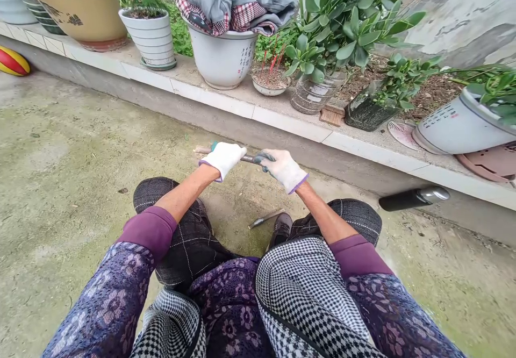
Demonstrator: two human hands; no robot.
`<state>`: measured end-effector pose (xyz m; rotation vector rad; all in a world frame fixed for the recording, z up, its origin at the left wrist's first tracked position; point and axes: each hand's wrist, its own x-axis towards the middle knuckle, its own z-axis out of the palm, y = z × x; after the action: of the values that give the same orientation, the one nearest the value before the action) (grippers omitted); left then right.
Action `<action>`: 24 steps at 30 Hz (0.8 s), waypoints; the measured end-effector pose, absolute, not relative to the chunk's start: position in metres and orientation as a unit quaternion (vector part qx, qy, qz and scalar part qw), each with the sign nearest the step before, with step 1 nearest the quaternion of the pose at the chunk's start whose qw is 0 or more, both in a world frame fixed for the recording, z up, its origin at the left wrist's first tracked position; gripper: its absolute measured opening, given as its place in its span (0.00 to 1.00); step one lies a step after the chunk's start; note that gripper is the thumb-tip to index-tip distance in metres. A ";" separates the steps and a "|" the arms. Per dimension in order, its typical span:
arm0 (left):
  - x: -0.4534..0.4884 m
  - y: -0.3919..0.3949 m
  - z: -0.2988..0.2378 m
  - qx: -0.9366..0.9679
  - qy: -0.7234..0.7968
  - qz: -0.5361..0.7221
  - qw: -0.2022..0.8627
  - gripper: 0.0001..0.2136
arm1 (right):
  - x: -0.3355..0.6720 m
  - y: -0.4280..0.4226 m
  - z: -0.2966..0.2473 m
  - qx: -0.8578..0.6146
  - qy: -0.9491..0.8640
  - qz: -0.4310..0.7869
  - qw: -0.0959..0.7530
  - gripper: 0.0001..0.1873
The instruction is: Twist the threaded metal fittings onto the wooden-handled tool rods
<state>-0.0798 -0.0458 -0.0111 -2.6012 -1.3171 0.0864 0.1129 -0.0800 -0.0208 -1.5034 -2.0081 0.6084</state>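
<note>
Both my hands wear white work gloves with purple cuffs and dark green grip faces. My left hand (pixel 226 159) is wrapped round a thin stick (pixel 249 158) held roughly level above the ground. A pale wooden end sticks out to the left of that hand, and a dark grey stretch shows between the gloves. My right hand (pixel 282 167) has its fingers closed on the other end, which it hides. Between my feet, beside my right shoe (pixel 281 229), lies a short second stick (pixel 264 219), with a pale wooden part and a darker end.
A low tiled ledge (pixel 234 104) runs across the front, bearing potted plants and a white pot (pixel 221 57) with clothes heaped on it. Against its base on the right lies a black bottle (pixel 411 199). A red and yellow ball (pixel 13 61) rests far left on the concrete ground.
</note>
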 end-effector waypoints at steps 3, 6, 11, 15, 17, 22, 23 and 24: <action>-0.077 -0.048 -0.009 -0.897 -0.427 0.037 0.107 0.14 | 0.129 -0.063 -0.019 -0.572 -0.716 0.227 0.330 0.13; -0.075 -0.046 -0.007 -0.896 -0.434 0.028 0.089 0.15 | 0.133 -0.051 -0.032 -0.601 -0.662 0.293 0.337 0.14; -0.080 -0.034 -0.008 -0.867 -0.495 -0.020 0.048 0.13 | 0.112 -0.057 -0.054 -0.631 -0.625 0.343 0.305 0.14; -0.084 -0.028 -0.012 -0.848 -0.527 -0.025 0.054 0.14 | 0.093 -0.080 -0.056 -0.567 -0.738 0.276 0.240 0.11; -0.085 -0.030 -0.014 -0.847 -0.526 -0.008 0.077 0.15 | 0.088 -0.089 -0.051 -0.540 -0.778 0.248 0.203 0.11; -0.081 -0.044 -0.013 -0.877 -0.468 0.029 0.107 0.14 | 0.104 -0.081 -0.027 -0.555 -0.779 0.189 0.223 0.12; -0.080 -0.045 -0.012 -0.884 -0.455 0.033 0.106 0.14 | 0.110 -0.076 -0.023 -0.557 -0.774 0.179 0.243 0.12; -0.079 -0.047 -0.012 -0.890 -0.441 0.036 0.105 0.14 | 0.115 -0.071 -0.020 -0.559 -0.767 0.174 0.263 0.12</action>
<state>-0.0789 -0.0466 -0.0116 -2.6245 -1.3013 0.1060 0.1153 -0.0709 -0.0197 -1.5111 -2.0756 0.4701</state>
